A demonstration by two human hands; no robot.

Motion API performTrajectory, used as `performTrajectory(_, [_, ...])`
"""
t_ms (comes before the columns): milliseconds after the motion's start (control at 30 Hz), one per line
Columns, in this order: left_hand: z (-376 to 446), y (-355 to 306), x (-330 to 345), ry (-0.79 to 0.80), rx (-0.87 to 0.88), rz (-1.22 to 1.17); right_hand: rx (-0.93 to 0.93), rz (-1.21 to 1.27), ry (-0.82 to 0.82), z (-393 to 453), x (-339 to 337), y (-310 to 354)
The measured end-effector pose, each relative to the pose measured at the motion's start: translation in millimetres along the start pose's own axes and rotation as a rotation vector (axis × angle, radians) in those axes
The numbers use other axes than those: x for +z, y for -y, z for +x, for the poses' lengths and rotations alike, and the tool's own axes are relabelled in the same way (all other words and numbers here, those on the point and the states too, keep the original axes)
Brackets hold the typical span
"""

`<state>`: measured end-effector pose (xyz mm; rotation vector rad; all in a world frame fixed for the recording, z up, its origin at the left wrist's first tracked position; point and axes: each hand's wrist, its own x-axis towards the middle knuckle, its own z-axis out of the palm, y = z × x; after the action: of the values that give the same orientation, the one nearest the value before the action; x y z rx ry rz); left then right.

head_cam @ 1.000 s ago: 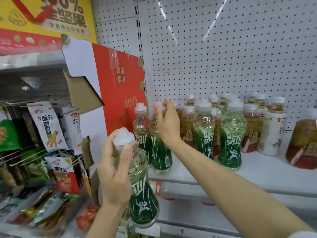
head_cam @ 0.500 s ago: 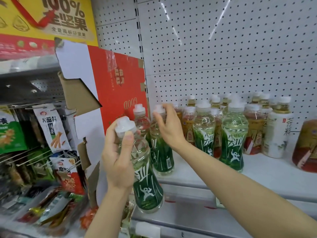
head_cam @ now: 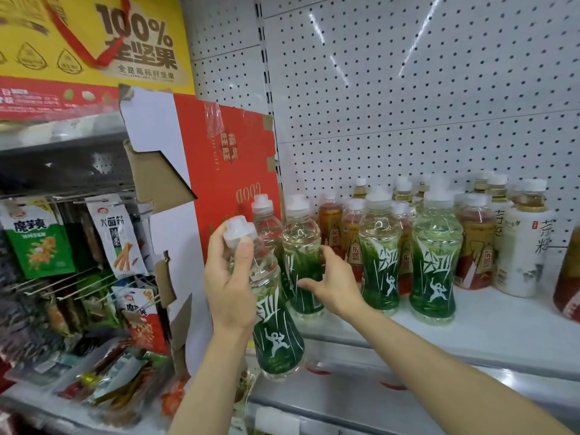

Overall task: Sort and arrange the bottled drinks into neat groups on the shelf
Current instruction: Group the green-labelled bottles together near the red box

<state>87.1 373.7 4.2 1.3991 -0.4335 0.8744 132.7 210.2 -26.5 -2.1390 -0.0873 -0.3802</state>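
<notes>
A: What is the left hand [head_cam: 230, 288] doing?

B: It holds a green bottle [head_cam: 273, 321] up in the air, in front of the shelf [head_cam: 455, 334]. The fingers curl round the top part, and the thumb sits just under the white cap.

A: And the right hand [head_cam: 332, 285]?

B: It reaches over to a second green bottle [head_cam: 303, 255] that stands on the shelf. The thumb and fingers wrap round its middle.

A: Is that bottle alone?

B: No. A third green bottle [head_cam: 266, 221] stands just behind it, to the left, partly hidden by the one in the air. Both are near the left end of the shelf, beside a red box [head_cam: 226, 171].

A: What else is on the shelf?

B: Two more green bottles stand to the right, one [head_cam: 378, 249] near the right hand and one [head_cam: 436, 262] further along. Behind them are brown bottles [head_cam: 475, 243], all close together. A white bottle [head_cam: 521, 243] stands to the right of those. Right at the edge is a big brown bottle [head_cam: 569, 277], cut off.

A: And on the left side?

B: Snack bags [head_cam: 39, 243] hang on hooks there. Above them is a yellow sign [head_cam: 94, 39].
</notes>
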Motion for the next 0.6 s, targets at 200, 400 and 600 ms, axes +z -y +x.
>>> performTrajectory(200, [-8, -5, -5, 0.006, 0.016, -0.015, 0.054, 0.013, -0.100, 41, 15, -8])
performTrajectory(400, [-6, -10, -1, 0.018, 0.041, -0.004, 0.056, 0.050, -0.101, 65, 31, -18])
performTrajectory(600, [-6, -9, 7, 0.023, 0.010, 0.002, -0.004, 0.095, -0.144, 76, 49, -23])
